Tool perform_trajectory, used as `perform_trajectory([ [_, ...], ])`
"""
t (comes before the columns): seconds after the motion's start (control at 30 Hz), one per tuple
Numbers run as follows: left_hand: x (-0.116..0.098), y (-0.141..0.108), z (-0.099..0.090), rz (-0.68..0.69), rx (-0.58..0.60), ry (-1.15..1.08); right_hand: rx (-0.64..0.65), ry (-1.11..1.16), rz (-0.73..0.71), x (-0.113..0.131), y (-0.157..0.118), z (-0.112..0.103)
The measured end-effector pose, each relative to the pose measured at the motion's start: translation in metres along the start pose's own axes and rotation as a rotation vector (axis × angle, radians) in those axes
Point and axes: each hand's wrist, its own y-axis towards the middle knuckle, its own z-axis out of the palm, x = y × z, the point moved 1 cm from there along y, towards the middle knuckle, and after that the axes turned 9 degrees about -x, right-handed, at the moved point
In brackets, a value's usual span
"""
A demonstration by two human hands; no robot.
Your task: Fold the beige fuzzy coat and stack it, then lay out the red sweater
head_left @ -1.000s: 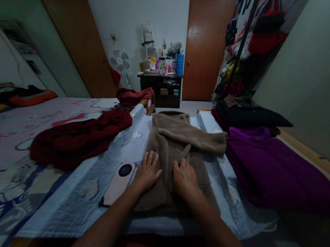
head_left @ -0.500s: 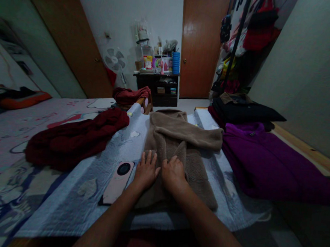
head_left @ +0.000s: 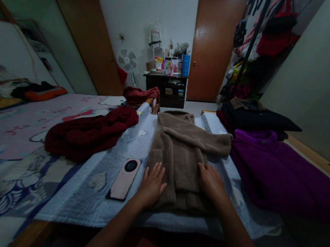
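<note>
A brown fuzzy coat [head_left: 185, 162] lies partly folded, one sleeve [head_left: 209, 141] stretched across its upper part to the right. My left hand [head_left: 152, 184] rests flat on its lower left side, fingers extended and holding nothing. At the coat's right edge, my right hand [head_left: 211, 182] has its fingers curled over the front panel's border, pinching the cloth. The coat's lower right corner is partly hidden behind that hand and forearm. A pink phone [head_left: 124, 181] with a round black camera lies face down left of my left hand.
A pale blue quilted cloth [head_left: 91, 205] lies beneath the coat. Crumpled dark red clothing [head_left: 88, 133] is at left, on a patterned bed [head_left: 50, 110]. Folded purple [head_left: 285, 177] and black garments [head_left: 267, 117] stack at right. Beyond stand a fan [head_left: 127, 59] and dark cabinet [head_left: 166, 89].
My right hand has moved right from the coat's middle to its right edge, and the front panel now spreads farther right, over the pocket area. My left hand stays flat on the left side.
</note>
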Motion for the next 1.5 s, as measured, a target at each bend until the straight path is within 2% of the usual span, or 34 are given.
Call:
perform_trajectory([
  [0.13, -0.005, -0.006, -0.005, 0.007, 0.013, -0.035, -0.153, 0.002, -0.054, 0.019, 0.004, -0.001],
  [0.2, -0.006, -0.007, -0.006, 0.005, -0.005, -0.049, -0.174, 0.08, -0.125, 0.034, 0.007, 0.005],
  [0.3, -0.005, -0.008, -0.006, 0.005, -0.014, -0.079, -0.08, 0.168, -0.215, 0.046, 0.008, 0.02],
  [0.4, 0.0, -0.009, -0.01, 0.013, -0.009, -0.143, 0.06, 0.188, -0.24, 0.045, 0.009, 0.03],
  [0.53, 0.011, -0.006, -0.017, -0.029, -0.065, -0.323, 0.102, 0.233, -0.267, 0.047, 0.023, 0.015],
  [0.63, 0.025, 0.001, -0.018, -0.143, -0.189, -0.464, 0.083, 0.349, -0.261, 0.061, 0.041, 0.004],
  [0.73, 0.04, 0.006, -0.012, -0.237, -0.283, -0.508, 0.113, 0.444, -0.222, 0.078, 0.058, 0.009],
  [0.93, 0.064, 0.02, 0.005, -0.265, -0.252, -0.458, 0.1, 0.502, -0.061, 0.097, 0.078, 0.037],
  [1.07, 0.072, 0.039, 0.009, -0.226, -0.267, -0.461, 0.079, 0.581, -0.095, 0.1, 0.086, 0.047],
  [1.17, 0.072, 0.054, 0.008, -0.18, -0.269, -0.462, 0.017, 0.639, -0.109, 0.097, 0.088, 0.046],
  [1.3, 0.062, 0.068, 0.011, -0.114, -0.217, -0.388, -0.072, 0.636, -0.079, 0.091, 0.081, 0.039],
  [1.5, 0.04, 0.068, 0.023, -0.071, -0.171, -0.128, 0.011, 0.398, -0.026, 0.086, 0.068, 0.045],
])
